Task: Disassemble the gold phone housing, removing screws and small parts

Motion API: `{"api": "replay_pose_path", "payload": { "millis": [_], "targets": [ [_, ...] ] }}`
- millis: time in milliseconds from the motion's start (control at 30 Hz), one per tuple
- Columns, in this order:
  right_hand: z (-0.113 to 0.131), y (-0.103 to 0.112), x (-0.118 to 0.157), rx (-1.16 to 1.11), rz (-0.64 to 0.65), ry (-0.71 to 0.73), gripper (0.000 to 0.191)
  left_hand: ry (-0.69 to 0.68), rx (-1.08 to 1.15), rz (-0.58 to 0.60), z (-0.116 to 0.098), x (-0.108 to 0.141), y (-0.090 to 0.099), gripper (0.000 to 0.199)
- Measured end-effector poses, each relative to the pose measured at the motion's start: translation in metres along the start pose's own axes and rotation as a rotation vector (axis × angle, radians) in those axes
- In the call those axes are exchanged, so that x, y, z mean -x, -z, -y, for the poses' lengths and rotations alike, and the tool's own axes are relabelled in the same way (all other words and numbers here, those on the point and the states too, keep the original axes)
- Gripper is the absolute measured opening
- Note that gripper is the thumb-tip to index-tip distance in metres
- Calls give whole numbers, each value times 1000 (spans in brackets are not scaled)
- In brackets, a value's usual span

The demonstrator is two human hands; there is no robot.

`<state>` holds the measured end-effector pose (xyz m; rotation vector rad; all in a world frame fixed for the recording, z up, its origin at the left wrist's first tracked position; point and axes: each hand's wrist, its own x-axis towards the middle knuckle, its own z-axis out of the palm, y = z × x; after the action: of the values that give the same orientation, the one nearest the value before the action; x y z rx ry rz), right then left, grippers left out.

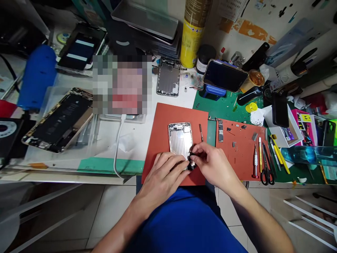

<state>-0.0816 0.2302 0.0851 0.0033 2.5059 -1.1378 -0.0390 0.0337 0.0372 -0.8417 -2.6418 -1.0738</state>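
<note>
A silver phone housing lies on a red-brown mat, its inner side facing up. My left hand rests over its lower left part, fingers stretched across the bottom edge. At the lower right corner, my right hand pinches a small black part between thumb and forefinger. The left fingertips touch the housing close to that part. Fingers hide much of the housing's lower end. A thin metal tool lies on the mat to the right of the housing.
On the right, a second red-brown mat carries small parts, with scissors and screwdrivers beside it. Another phone housing lies behind the mat. An opened phone is at left. A yellow can and a propped phone stand behind.
</note>
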Motion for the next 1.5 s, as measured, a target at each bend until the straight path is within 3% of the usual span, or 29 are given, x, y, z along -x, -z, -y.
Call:
{"api": "replay_pose_path", "payload": {
  "millis": [233,433,533,633,800,967,1133,1333,1433,1500],
  "targets": [
    [4,13,6,-123,-89,-145,21,-86,-26,-46,13,2,-4,17],
    [-11,18,26,56,-188,-50,25,-116,18,-65,19,2,-8,20],
    [-23,24,41,59,-350,-29,21,-101,26,-88,14,-1,-6,24],
    [-37,35,60,26,-505,-113,26,-77,21,-91,10,-3,-4,23],
    [-64,44,88,18,-547,-173,28,-48,33,-91,11,-3,-2,18],
    [-98,54,99,351,-781,-296,38,-54,27,-31,22,6,-1,21],
    [-123,60,89,491,-787,-402,38,-46,-2,14,30,15,-2,23],
    [-117,54,86,527,-809,-400,40,-39,-27,-5,32,15,-3,23],
    [-104,60,107,489,-896,-397,40,-45,-30,28,31,13,-3,24],
    [-95,66,126,335,-1003,-373,37,-16,-4,30,30,12,-4,23]
  ]
}}
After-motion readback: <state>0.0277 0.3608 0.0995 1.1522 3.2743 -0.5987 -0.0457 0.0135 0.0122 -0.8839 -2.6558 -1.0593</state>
